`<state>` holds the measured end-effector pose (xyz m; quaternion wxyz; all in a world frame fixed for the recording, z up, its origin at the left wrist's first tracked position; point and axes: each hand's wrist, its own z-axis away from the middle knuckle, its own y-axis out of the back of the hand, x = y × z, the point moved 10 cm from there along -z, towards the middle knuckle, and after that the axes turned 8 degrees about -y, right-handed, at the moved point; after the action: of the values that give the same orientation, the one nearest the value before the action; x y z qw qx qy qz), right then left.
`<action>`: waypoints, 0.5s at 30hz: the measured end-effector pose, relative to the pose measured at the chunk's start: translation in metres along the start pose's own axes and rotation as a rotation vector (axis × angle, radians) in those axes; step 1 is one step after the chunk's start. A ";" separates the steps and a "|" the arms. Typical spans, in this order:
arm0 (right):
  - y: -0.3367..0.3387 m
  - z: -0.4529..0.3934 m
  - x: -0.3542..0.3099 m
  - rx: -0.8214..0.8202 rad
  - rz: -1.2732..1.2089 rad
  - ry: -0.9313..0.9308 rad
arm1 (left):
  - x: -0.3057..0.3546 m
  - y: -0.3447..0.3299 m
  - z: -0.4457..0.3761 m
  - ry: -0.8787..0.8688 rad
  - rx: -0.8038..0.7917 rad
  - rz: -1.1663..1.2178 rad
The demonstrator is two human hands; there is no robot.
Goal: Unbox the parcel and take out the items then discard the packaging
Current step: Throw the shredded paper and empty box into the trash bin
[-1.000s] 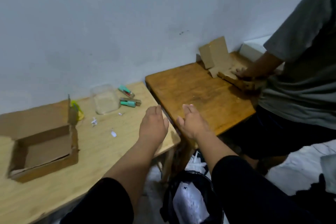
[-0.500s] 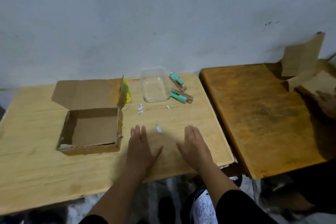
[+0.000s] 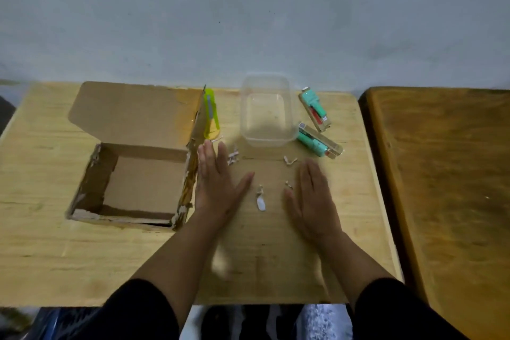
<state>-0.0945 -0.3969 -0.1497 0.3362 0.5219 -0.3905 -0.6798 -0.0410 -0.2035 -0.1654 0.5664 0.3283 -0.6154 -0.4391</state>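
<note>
1. Cardboard, brown and ragged along its torn edges, makes up the open parcel box (image 3: 132, 174) at about nine o'clock on the pale wooden tabletop (image 3: 55, 257); its lid stands raised toward the wall and the inside looks empty.
2. The left hand (image 3: 218, 188) lies flat, palm down, fingers straight and together, just beside the box's right wall. The right hand (image 3: 311, 201) lies flat likewise, at about three o'clock from it, holding nothing.
3. Between and ahead of the hands lie small white paper scraps (image 3: 260, 200), thin and curled.
4. At twelve o'clock sits a clear plastic tub (image 3: 266, 110), smooth and round-cornered; at about one o'clock from it lie two teal items (image 3: 317, 127) in clear sleeves. A yellow-green utility knife (image 3: 211, 113) lies just beside the lid.
5. The items seem to be out, so discarding looks like the step in hand. To do it well, sweep the scraps together with flat palms, tip them into the box, fold the lid shut, then lift the box by both side walls, since the torn card may flex.
</note>
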 end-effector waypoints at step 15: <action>-0.020 -0.003 -0.036 -0.089 -0.031 0.253 | 0.051 -0.028 0.028 -0.305 -0.145 0.015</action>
<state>-0.0837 -0.3568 -0.1511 0.3953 0.5939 -0.3062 -0.6303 -0.0783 -0.2557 -0.1699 0.4919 0.2116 -0.6633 -0.5227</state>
